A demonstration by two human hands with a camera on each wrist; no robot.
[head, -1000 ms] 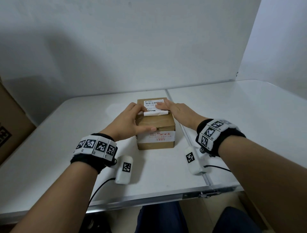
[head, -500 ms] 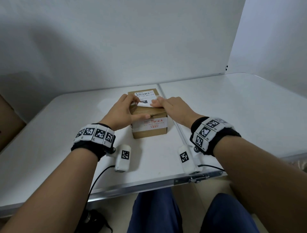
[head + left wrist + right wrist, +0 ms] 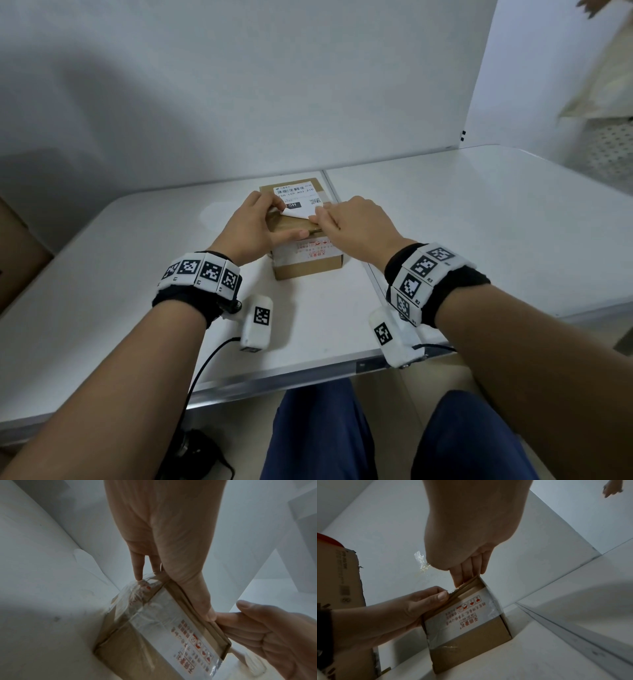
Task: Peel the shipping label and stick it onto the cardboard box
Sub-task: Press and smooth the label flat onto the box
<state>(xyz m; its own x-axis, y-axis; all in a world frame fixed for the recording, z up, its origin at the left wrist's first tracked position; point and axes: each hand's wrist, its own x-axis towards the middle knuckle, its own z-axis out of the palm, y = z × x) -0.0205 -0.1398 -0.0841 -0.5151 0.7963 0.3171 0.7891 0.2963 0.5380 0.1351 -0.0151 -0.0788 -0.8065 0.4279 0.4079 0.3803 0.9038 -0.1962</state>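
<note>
Both hands on label [image 3: 297,202], half stuck atop box [image 3: 308,262].
I held its curled near edge pinched with left hand [image 3: 250,226] and right hand [image 3: 356,226]; uneven lowering risked creases.

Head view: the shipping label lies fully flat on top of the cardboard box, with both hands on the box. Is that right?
Not quite. In the head view the shipping label is not fully flat: its far part lies on the cardboard box, but its near edge is curled up, white underside showing, between the left hand and right hand. Both hands are indeed on the box.
</note>
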